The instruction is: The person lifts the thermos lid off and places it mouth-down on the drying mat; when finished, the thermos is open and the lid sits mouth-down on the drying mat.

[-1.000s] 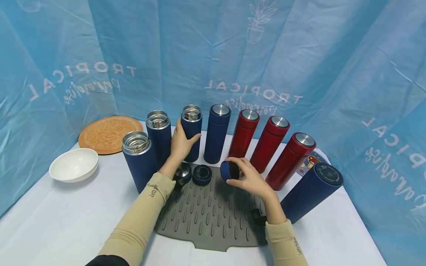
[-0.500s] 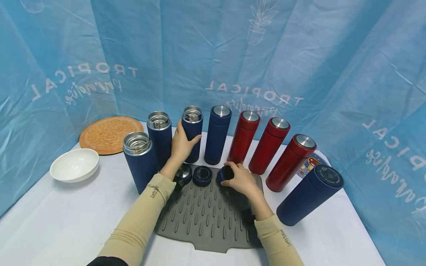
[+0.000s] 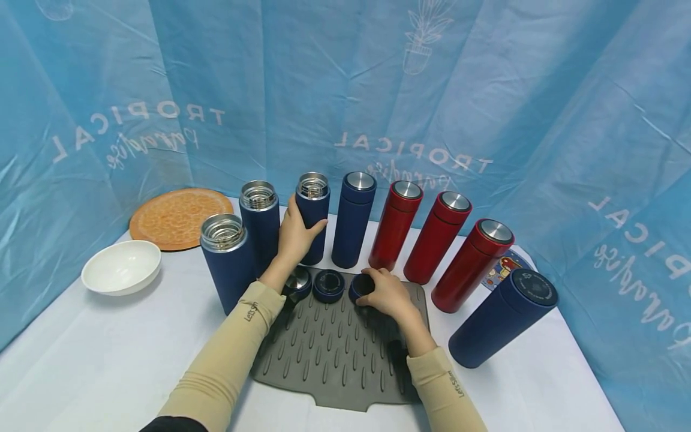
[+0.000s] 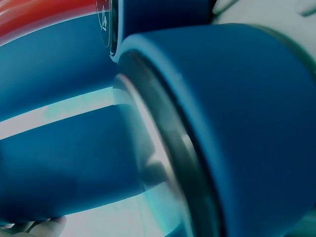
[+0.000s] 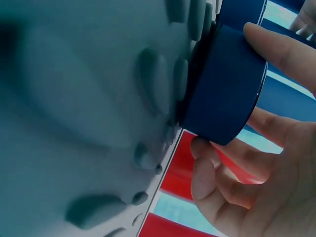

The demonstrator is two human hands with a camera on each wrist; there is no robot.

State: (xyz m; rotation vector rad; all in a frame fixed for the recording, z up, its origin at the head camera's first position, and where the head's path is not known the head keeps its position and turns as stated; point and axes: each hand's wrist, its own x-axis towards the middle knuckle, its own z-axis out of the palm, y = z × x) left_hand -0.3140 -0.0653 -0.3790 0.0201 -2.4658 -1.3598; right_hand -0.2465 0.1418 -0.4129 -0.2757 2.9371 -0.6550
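My left hand (image 3: pixel 294 237) grips an uncapped blue thermos (image 3: pixel 317 211), fingers round its left side and thumb across the front. Its steel mouth is bare. On the grey ridged mat (image 3: pixel 329 354), my right hand (image 3: pixel 390 294) pinches a dark blue thermos lid (image 3: pixel 358 287) by its sides. In the right wrist view this lid (image 5: pixel 224 84) sits right at the mat's surface between thumb and fingers. Left of it lies a second lid (image 3: pixel 329 285). A third lid (image 3: pixel 298 281), with a steel top, is partly behind my left wrist; a lid (image 4: pixel 237 123) fills much of the left wrist view.
Two more uncapped blue thermoses (image 3: pixel 227 264) stand at left. A capped blue thermos (image 3: pixel 353 222), several red thermoses (image 3: pixel 394 228) and another blue one (image 3: pixel 499 318) curve round to the right. A white bowl (image 3: pixel 121 268) and an orange round mat (image 3: pixel 180 219) are farther left.
My right hand has lowered its lid onto the mat beside the other lids, moving slightly left and down. My left hand keeps its grip on the thermos.
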